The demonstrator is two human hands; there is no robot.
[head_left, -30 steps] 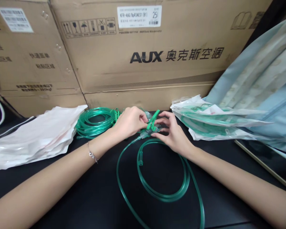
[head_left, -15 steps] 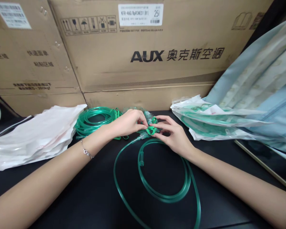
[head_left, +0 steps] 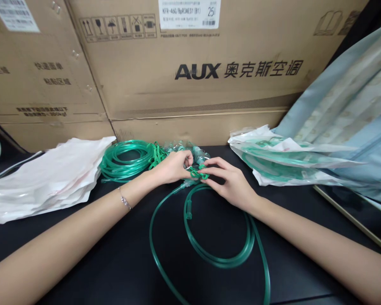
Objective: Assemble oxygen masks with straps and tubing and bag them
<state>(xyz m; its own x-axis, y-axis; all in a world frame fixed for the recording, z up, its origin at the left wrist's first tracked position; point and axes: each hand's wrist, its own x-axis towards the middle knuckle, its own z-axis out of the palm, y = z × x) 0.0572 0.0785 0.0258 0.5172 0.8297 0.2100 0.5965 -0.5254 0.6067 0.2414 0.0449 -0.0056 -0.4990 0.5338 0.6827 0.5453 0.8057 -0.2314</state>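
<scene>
Both hands meet at a green elastic strap [head_left: 203, 176] folded in loops. My left hand [head_left: 175, 166] is closed, its thumb and forefinger pinching the strap's left side. From the other side, the fingertips of my right hand [head_left: 230, 180] grip the strap. Just below them is a clear connector [head_left: 188, 183], joined to green tubing [head_left: 220, 266] that loops over the black table. The tubing's free end piece [head_left: 189, 209] lies inside the loop. Clear plastic mask parts [head_left: 199, 153] sit behind the fingers, partly hidden.
Coiled green tubing [head_left: 126, 160] with bunched green straps [head_left: 158, 154] lies behind my left forearm. White paper pouches [head_left: 47, 169] are stacked at left; packaged green tubing [head_left: 282, 159] lies at right. Cardboard boxes [head_left: 190, 95] stand behind. Blue cloth [head_left: 346, 110] and a dark, gold-edged device [head_left: 346, 212] are at right.
My left hand has shifted slightly left and down, and the strap between the fingers has changed shape. My right hand stays nearly in place. The camera view has tilted down a little.
</scene>
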